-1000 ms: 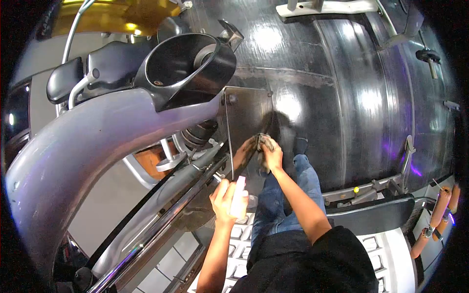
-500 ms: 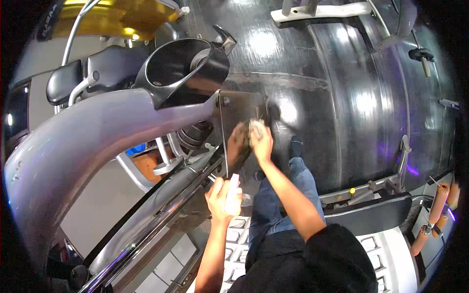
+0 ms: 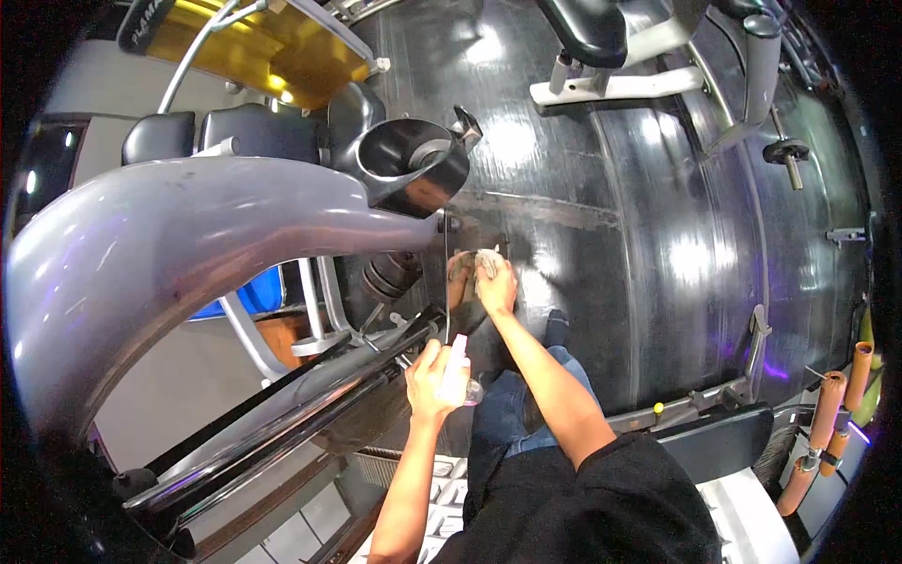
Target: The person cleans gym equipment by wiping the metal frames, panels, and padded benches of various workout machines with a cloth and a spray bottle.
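My left hand (image 3: pixel 431 382) is wrapped round a spray bottle with a white head (image 3: pixel 458 364); its clear body (image 3: pixel 474 392) shows beside the fingers. Farther forward, my right hand (image 3: pixel 497 287) holds a crumpled light cloth (image 3: pixel 488 262) against an upright, dark glossy panel (image 3: pixel 467 318). The hand and cloth are mirrored in the panel's surface. Part of the cloth is hidden under my fingers.
A thick grey curved machine arm (image 3: pixel 216 211) with a black cup-like holder (image 3: pixel 413 160) fills the left. Chrome bars (image 3: pixel 272 432) run below it. A white-framed bench (image 3: pixel 625 86) stands ahead. Orange rollers (image 3: pixel 827 411) are at the right.
My right hand and the cloth have shifted over the panel. The view has turned, and more of the bench at the top shows. My left hand still grips the bottle.
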The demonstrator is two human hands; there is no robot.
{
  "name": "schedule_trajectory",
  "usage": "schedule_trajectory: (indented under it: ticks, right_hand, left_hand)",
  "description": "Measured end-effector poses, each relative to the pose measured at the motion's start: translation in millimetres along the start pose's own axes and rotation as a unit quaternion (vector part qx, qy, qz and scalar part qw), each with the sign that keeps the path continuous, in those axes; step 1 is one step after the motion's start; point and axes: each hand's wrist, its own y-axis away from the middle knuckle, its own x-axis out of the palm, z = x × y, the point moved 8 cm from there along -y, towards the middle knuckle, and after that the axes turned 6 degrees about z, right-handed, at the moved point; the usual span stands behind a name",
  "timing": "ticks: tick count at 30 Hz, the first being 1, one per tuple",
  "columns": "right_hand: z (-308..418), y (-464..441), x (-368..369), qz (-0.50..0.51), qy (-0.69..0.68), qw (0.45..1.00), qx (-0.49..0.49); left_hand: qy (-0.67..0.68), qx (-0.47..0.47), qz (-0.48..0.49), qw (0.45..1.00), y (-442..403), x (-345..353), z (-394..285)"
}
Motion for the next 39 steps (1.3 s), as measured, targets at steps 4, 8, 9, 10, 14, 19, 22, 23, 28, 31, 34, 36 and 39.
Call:
schedule_trajectory:
  ticks: [4, 8, 9, 10, 14, 19, 22, 23, 28, 31, 34, 36, 39]
  right_hand:
    - [11, 64, -16, -0.003, -0.024, 0.997, -0.071]
    - [1, 116, -22, 0.078, -0.032, 0.996, -0.023]
    - [-1, 119, -22, 0.082, -0.079, 0.993, -0.031]
    - [-1, 111, -21, 0.082, -0.081, 0.993, -0.037]
    - [-3, 65, -11, 0.036, 0.025, 0.998, -0.054]
    - [45, 15, -12, -0.01, -0.004, 0.997, -0.076]
    - [73, 34, -25, 0.002, -0.025, 0.994, -0.108]
    - [83, 50, -31, 0.02, -0.093, 0.989, -0.113]
    - [78, 113, -47, 0.095, -0.077, 0.978, -0.166]
    - [62, 101, -37, 0.117, -0.103, 0.974, -0.166]
    - [82, 72, -37, 0.072, -0.073, 0.98, -0.171]
    - [89, 42, -29, 0.005, -0.074, 0.98, -0.185]
    - [91, 24, -25, -0.003, -0.013, 0.984, -0.179]
  left_hand:
    - [0.005, -0.027, 0.012, 1.0, 0, 2, 3]
    - [-0.004, 0.012, -0.016, 1.0, -3, -3, -5]
    - [-0.009, 0.022, -0.018, 1.0, -3, -3, -6]
    - [-0.015, 0.032, -0.02, 0.999, -2, -2, -7]
    - [0.004, 0.014, -0.01, 1.0, -2, -1, -3]
    - [-0.001, -0.016, -0.013, 1.0, -3, -3, -4]
    - [-0.002, 0.014, -0.034, 0.999, -4, -7, -9]
    - [0.005, -0.004, -0.026, 1.0, -3, -3, -2]
    - [0.012, -0.005, -0.042, 0.999, -5, -7, -6]
    - [0.015, -0.034, -0.021, 0.999, -2, -3, 0]
    - [0.023, -0.036, -0.015, 0.999, -3, -3, 0]
    - [0.006, -0.025, -0.024, 0.999, -4, -6, -5]
    - [0.008, -0.038, -0.017, 0.999, -3, -4, -2]
